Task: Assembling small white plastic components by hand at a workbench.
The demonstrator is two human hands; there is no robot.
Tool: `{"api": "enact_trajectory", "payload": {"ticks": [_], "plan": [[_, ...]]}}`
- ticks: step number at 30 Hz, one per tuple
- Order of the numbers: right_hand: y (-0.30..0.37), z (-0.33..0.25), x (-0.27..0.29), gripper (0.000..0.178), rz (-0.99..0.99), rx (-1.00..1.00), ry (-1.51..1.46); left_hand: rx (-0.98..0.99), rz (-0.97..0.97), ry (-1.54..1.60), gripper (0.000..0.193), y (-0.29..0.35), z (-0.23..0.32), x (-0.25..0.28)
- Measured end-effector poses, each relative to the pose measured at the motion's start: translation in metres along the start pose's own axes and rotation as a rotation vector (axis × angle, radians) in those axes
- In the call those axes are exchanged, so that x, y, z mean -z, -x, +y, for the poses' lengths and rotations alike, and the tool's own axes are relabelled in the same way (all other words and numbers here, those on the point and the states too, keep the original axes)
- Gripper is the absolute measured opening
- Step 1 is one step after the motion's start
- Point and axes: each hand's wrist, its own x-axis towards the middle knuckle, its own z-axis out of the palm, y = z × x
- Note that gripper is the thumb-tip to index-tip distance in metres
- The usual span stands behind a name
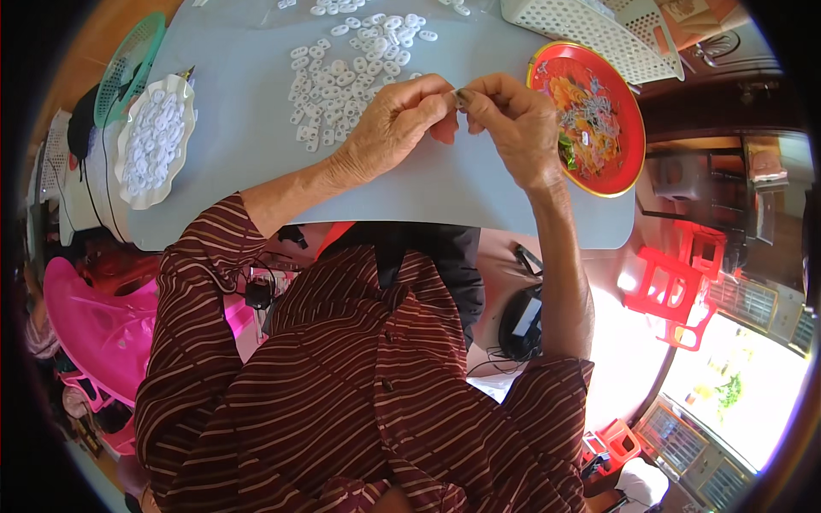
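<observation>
Above the near part of the grey-blue table (256, 162), my left hand (402, 120) and my right hand (517, 124) meet at their fingertips. Each is closed in a pinch, thumb against fingers. Between them sits something tiny, mostly covered by the fingers, too small to name. Just beyond and left of my left hand lie many small white oval plastic pieces with holes (342, 81), partly in rows, partly heaped. To the right of my right hand is a red round tray (629, 128) with a flower pattern, holding many small thin metallic-looking bits (599, 115).
A scalloped white dish (130, 188) of white pieces stands at the left, beside a green mesh basket (154, 43). A white perforated basket (590, 38) is at the far right. Red plastic stools (667, 282) stand right of the table, and a pink plastic chair (103, 333) left.
</observation>
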Motion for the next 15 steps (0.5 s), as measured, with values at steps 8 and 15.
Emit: {"api": "enact_trajectory", "payload": {"ticks": [8, 15], "plan": [[0.012, 0.005, -0.002, 0.011, 0.030, -0.025, -0.081, -0.034, -0.002, -0.196, 0.025, 0.002, 0.003, 0.000], [0.011, -0.004, -0.004, 0.006, 0.060, 0.120, 0.013, 0.277, -0.111, 0.379, 0.036, -0.005, 0.002, 0.004]]}}
